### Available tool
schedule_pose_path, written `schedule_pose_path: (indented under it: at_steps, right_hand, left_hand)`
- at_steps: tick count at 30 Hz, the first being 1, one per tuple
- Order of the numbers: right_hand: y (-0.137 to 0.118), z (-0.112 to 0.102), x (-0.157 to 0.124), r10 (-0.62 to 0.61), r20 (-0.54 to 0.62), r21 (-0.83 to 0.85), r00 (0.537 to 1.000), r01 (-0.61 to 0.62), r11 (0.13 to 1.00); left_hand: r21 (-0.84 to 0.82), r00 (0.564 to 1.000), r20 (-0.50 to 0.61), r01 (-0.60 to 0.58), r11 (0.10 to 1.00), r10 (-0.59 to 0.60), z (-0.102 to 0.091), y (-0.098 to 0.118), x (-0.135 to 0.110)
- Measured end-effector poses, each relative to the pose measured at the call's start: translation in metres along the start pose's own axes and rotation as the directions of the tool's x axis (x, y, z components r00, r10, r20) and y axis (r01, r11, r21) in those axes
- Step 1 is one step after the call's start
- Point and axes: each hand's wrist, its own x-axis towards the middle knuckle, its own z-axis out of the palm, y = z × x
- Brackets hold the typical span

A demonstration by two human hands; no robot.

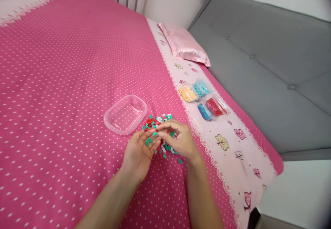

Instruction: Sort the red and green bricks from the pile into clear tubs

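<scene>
My left hand (138, 155) is turned palm up and slightly cupped, with a few small green plastic bricks (148, 141) resting on its fingers. Just above those fingers, my right hand (178, 139) pinches one more green brick (154, 133) between thumb and fingertips. Beneath and behind both hands lies a loose pile of small bricks (167, 148) in green, red and white, partly hidden by the hands. A single green brick (180, 161) lies apart, beside my right wrist. To the left of the pile stands a clear plastic container (126, 131) with nothing in it.
Small tubs hold yellow pieces (188, 93), turquoise pieces (201, 88), blue pieces (204, 111) and red pieces (216, 106) at the right. Everything rests on a pink dotted bedspread (64, 84). A pink pillow (184, 44) lies farther back, against a grey padded headboard (258, 56).
</scene>
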Motion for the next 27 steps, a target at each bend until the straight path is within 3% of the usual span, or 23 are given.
schedule_pose_path:
  at_steps: [2,4,7,10,13,17,20,27]
  right_hand:
    - [0.002,-0.001,0.001,0.011,-0.016,0.003,1.000,-0.011,1.000]
    - [0.011,-0.002,0.002,0.048,-0.146,-0.013,0.988,-0.051,0.999]
    - [0.033,-0.009,0.002,0.102,-0.416,-0.114,0.904,-0.163,0.980]
    - [0.055,-0.017,0.002,0.120,-0.513,-0.224,0.850,-0.268,0.937]
    - [0.068,-0.021,0.002,0.072,-0.444,-0.332,0.893,-0.239,0.913]
    - [0.073,-0.016,0.003,-0.009,-0.229,-0.408,0.973,-0.087,0.909]
    - [0.072,-0.014,0.003,-0.001,-0.115,-0.393,0.993,-0.044,0.918]
    - [0.070,-0.021,0.003,0.023,-0.162,-0.411,0.986,-0.089,0.907]
  left_hand:
    - [0.007,1.000,-0.006,0.014,1.000,-0.014,0.000,0.000,0.000]
    - [0.028,0.999,-0.018,0.038,0.999,-0.038,0.001,0.000,-0.001]
    - [0.047,0.999,-0.024,0.049,0.998,-0.047,0.002,0.001,-0.002]
    - [0.053,0.999,-0.019,0.042,0.998,-0.041,0.002,0.001,-0.002]
    - [0.055,0.999,-0.019,0.032,0.998,-0.031,0.002,0.001,-0.001]
    - [0.055,0.999,-0.020,0.032,0.998,-0.031,0.004,0.001,-0.002]
    - [0.054,0.999,-0.029,0.035,0.998,-0.034,0.004,0.002,-0.003]
    - [0.050,0.999,-0.020,0.040,0.998,-0.039,0.003,0.001,-0.002]
